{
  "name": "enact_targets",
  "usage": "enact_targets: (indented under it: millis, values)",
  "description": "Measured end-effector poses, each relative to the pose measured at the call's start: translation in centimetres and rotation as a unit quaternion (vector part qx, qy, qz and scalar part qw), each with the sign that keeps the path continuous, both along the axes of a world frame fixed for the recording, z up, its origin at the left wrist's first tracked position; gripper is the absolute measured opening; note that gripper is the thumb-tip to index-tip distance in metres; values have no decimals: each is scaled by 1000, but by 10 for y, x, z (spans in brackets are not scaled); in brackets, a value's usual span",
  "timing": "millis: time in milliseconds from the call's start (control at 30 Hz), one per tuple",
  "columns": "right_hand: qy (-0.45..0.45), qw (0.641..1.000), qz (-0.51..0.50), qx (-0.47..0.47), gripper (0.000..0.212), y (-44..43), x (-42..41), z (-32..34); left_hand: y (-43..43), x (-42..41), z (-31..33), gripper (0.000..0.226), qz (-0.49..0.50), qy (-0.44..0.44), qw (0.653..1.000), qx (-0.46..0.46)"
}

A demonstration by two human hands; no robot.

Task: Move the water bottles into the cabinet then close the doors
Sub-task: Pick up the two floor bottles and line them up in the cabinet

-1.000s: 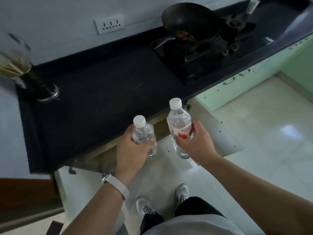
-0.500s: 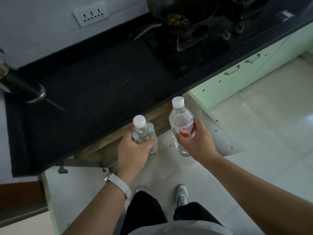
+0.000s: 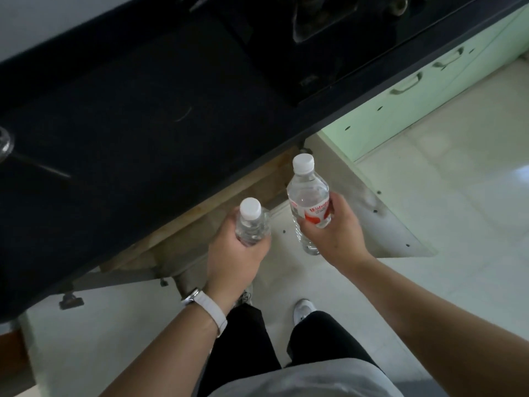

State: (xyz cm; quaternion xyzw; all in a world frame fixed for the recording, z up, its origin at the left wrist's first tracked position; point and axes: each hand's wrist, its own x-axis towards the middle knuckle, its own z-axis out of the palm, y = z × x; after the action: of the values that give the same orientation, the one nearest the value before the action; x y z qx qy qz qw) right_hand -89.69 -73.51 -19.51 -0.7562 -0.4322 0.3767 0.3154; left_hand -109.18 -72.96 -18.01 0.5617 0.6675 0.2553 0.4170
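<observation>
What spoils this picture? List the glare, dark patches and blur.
Head view: glare on the floor tiles at the right edge; the black countertop is too dark for detail; the cabinet handles are smeared by motion blur; wide-angle bending curves the counter edge. The labelled bottle in the right hand stays fairly sharp.

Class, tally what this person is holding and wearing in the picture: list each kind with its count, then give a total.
Water bottles: 2, one in the left hand, one in the right hand
Wristbands: 1
Shoes: 2
Total: 5
</observation>
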Motion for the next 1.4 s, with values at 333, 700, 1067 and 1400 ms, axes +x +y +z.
enact_targets:
  millis: [333,700,1067,1400]
  values:
    - [62,997,-30,21,45,36,-7,-167,31,3,-167,50,13,5,1000,-6]
    - [56,990,-43,123,35,99,-22,-346,86,-9,-344,40,42,-40,998,28]
    - [79,970,-26,228,51,134,-31,-320,135,-17,-297,36,50,-56,983,166]
    - [69,949,-8,308,55,179,-33,-284,182,-6,-257,41,79,-74,968,229]
